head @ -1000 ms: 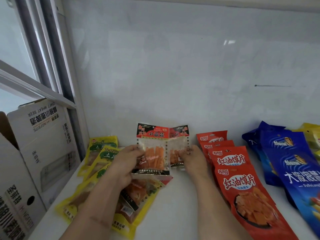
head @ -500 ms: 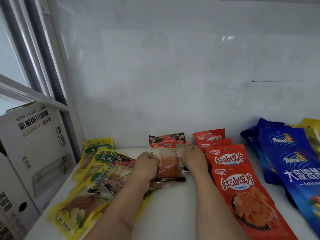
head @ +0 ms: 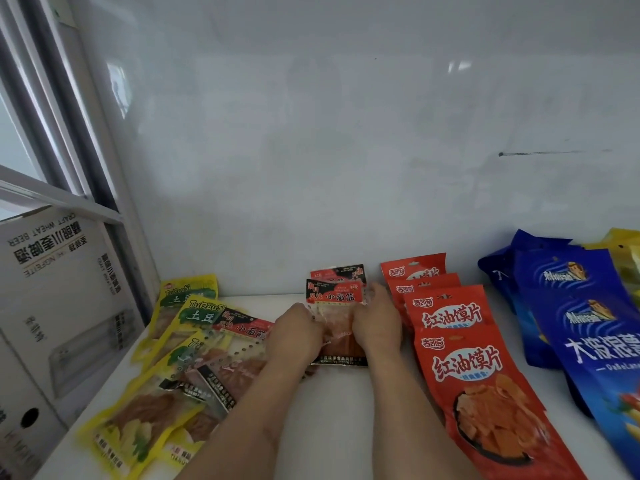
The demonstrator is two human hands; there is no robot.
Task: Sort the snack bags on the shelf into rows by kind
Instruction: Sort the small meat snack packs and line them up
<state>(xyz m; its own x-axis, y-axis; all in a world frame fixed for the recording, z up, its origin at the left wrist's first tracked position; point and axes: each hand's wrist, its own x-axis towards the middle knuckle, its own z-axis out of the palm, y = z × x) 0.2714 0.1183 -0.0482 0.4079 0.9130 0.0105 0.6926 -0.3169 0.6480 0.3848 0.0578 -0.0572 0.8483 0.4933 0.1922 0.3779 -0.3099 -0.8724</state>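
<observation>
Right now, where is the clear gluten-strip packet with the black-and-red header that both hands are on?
In the head view the clear gluten-strip packet lies flat at centre shelf against the back wall, under the left hand and right hand, just left of the red chip-bag row.

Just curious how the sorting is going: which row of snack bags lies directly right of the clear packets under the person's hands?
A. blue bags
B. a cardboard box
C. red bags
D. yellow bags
C: the red bags run in an overlapping row right beside the clear packets that both hands press down; the blue bags lie farther right.
</observation>
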